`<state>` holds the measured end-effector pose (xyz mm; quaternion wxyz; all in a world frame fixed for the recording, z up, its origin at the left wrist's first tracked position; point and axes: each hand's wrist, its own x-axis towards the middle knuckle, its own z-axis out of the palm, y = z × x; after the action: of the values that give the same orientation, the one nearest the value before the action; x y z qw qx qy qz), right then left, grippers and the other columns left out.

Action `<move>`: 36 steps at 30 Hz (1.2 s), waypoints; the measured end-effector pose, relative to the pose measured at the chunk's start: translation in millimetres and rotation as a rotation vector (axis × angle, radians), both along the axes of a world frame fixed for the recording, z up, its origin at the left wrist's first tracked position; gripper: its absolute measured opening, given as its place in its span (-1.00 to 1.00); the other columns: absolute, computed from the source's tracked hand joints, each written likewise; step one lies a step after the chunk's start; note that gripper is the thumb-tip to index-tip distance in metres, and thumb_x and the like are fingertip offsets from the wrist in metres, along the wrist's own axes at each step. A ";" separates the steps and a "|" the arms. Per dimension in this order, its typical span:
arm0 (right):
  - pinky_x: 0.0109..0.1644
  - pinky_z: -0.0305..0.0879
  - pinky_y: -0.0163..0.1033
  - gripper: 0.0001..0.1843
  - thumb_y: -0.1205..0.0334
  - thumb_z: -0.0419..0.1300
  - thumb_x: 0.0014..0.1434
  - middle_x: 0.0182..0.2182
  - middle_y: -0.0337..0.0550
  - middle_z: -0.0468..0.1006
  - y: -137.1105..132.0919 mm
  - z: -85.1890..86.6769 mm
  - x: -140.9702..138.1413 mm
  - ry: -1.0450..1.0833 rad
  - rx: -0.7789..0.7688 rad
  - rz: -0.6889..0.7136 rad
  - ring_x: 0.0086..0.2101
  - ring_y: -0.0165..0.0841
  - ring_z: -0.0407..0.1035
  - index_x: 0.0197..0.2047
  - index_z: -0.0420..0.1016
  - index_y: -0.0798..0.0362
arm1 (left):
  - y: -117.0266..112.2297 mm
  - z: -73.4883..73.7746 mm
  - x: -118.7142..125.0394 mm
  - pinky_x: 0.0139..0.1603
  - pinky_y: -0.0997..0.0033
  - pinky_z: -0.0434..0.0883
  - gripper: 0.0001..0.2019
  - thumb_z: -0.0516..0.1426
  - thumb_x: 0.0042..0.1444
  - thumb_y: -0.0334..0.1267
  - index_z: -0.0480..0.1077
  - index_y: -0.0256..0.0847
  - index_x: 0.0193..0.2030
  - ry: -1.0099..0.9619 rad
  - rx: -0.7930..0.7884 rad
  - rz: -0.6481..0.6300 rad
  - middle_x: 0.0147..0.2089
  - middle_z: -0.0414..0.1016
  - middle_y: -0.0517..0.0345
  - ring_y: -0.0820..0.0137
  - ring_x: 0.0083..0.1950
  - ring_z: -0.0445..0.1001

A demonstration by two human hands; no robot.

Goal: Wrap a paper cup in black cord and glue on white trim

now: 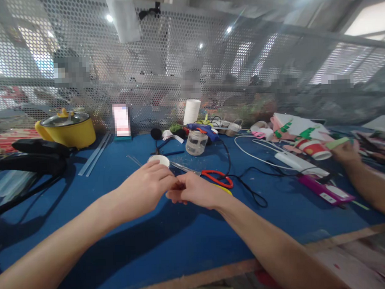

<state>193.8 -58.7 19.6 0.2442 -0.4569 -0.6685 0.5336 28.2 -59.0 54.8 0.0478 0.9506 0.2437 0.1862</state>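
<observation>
My left hand (146, 186) and my right hand (196, 193) meet over the blue table (151, 243), fingertips pinched together around something small and dark that I cannot make out. Just behind the left hand sits a round white lid or tape roll (159, 161). Red-handled scissors (212, 176) lie just beyond the right hand, blades pointing left. A clear jar (196, 142) and a blue glue gun (202, 129) stand farther back.
A yellow pot (67, 128) with a lid is at the back left, black gear (29, 160) beside it. White cables and a power strip (294, 161) run right. Another person's arm (367, 180) rests at the right among paper crafts (302, 134). A perforated metal screen (177, 60) closes the back.
</observation>
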 end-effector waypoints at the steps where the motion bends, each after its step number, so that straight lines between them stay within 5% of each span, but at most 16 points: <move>1: -0.56 0.14 -0.38 -0.88 0.34 0.17 -0.08 -0.65 -0.29 0.39 -0.1 2.5 1.4 -0.056 0.021 0.014 -0.62 -0.52 0.19 -0.60 0.35 0.11 | -1.2 -4.1 1.6 -0.07 0.18 0.26 -0.77 -0.04 0.02 -0.53 0.39 -0.23 -0.31 0.063 0.006 0.039 -0.34 0.47 0.01 0.26 -0.26 0.41; 6: -0.49 0.12 -0.36 -0.91 0.38 0.14 -0.08 -0.61 -0.25 0.45 0.2 12.5 5.8 -0.284 0.235 0.113 -0.54 -0.45 0.26 -0.56 0.44 0.12 | 1.5 -13.9 0.9 -0.40 0.36 0.28 -0.92 0.03 0.03 -0.39 0.35 -0.25 -0.37 0.199 -0.085 0.200 -0.38 0.46 0.01 0.27 -0.40 0.41; 12: -0.53 0.08 -0.38 -0.85 0.25 0.16 0.00 -0.60 -0.24 0.45 25.6 37.4 7.1 -0.393 0.412 0.219 -0.57 -0.47 0.26 -0.48 0.50 0.14 | 12.7 -3.1 -8.1 -0.44 0.48 0.21 -0.84 -0.02 0.03 -0.39 0.36 -0.17 -0.44 0.068 -0.234 0.281 -0.45 0.46 0.14 0.39 -0.45 0.37; 17: -0.28 0.20 -0.33 -0.76 0.31 -0.01 0.16 -0.31 -0.05 0.52 96.6 30.6 3.0 -0.532 0.579 -0.102 -0.31 -0.35 0.38 -0.34 0.48 0.16 | 37.4 3.8 -26.2 -0.52 0.50 0.16 -0.89 0.02 -0.04 -0.31 0.34 -0.17 -0.50 -0.156 -0.209 0.547 -0.58 0.37 0.22 0.43 -0.57 0.27; 20: -0.13 0.22 -0.25 -0.85 0.33 0.09 0.13 -0.23 -0.02 0.48 136.3 10.0 -9.4 -0.637 0.530 -0.099 -0.17 -0.26 0.35 -0.30 0.47 0.17 | 54.1 -2.4 -38.2 -0.54 0.50 0.11 -0.92 0.07 -0.12 -0.29 0.32 -0.17 -0.58 -0.350 -0.250 0.664 -0.65 0.30 0.26 0.44 -0.60 0.22; 25: -0.13 0.32 -0.10 -0.69 0.17 0.07 0.18 -0.07 -0.08 0.37 178.2 -13.2 -38.9 -0.742 0.370 -0.074 -0.16 -0.28 0.34 -0.04 0.32 0.11 | 71.7 -19.2 -51.5 -0.53 0.48 0.12 -0.90 0.10 -0.17 -0.26 0.32 -0.19 -0.61 -0.545 -0.421 0.691 -0.68 0.30 0.27 0.44 -0.61 0.22; 36: -0.12 0.30 -0.13 -0.72 0.18 0.03 0.21 -0.07 -0.10 0.38 199.4 -10.8 -60.9 -0.724 0.154 -0.020 -0.15 -0.24 0.33 -0.08 0.37 0.13 | 82.8 -34.5 -62.2 -0.58 0.50 0.10 -0.91 0.13 -0.17 -0.33 0.35 -0.19 -0.63 -0.685 -0.546 0.714 -0.70 0.33 0.30 0.48 -0.62 0.19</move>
<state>132.8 140.6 8.8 0.0305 -0.6030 -0.7452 0.2831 -34.0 23.9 20.2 0.3022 0.6477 0.5602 0.4188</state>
